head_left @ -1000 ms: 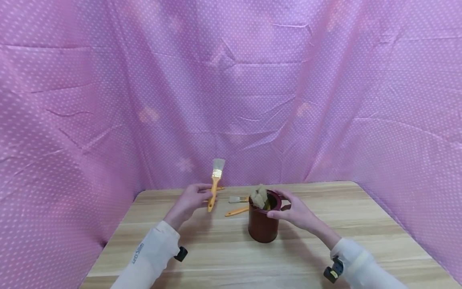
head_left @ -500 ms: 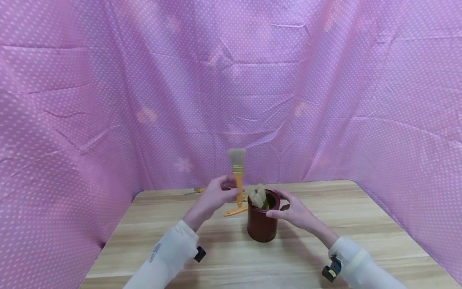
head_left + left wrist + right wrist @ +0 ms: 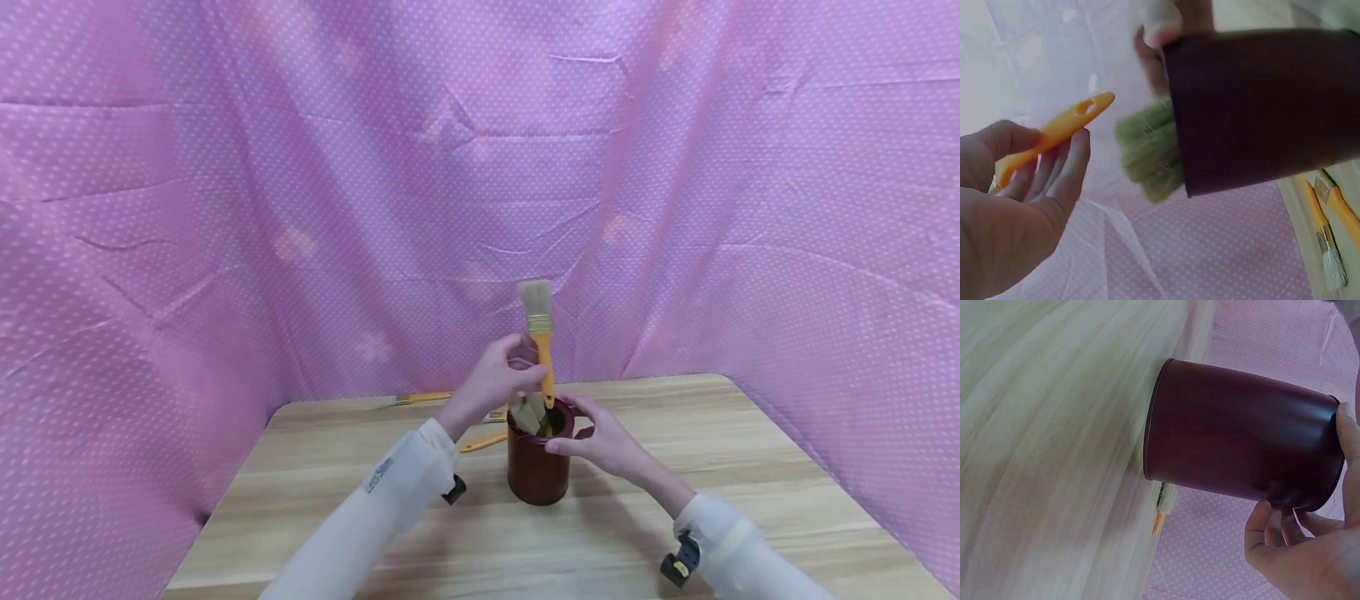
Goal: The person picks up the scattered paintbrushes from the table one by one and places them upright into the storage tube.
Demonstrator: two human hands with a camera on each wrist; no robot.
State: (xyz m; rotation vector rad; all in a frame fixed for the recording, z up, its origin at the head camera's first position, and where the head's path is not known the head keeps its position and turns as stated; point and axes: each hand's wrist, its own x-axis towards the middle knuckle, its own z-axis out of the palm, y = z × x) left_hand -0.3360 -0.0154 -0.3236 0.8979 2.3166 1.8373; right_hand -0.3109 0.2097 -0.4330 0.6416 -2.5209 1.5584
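Note:
My left hand [image 3: 491,379] pinches a paintbrush [image 3: 539,325] by its orange handle, pale bristles pointing up. The handle's lower end overlaps the mouth of a dark red round pot [image 3: 537,477] in the head view. In the left wrist view, thumb and fingers grip the orange handle [image 3: 1066,129], its hanging hole beyond them. My right hand [image 3: 603,442] holds the pot at its rim from the right, thumb in front and fingers behind. Beige bristle clumps [image 3: 527,414] stick out of the upright pot, which rests on the table.
Behind the left arm, a paintbrush [image 3: 425,397] lies near the back edge of the wooden table [image 3: 315,467]. More brushes, one with an orange handle [image 3: 483,442], lie behind the pot, partly hidden. A pink dotted cloth [image 3: 450,208] hangs around the table.
My left hand has carried the paintbrush rightward and up, from left of the pot to over its mouth. The right hand has kept its grip on the pot.

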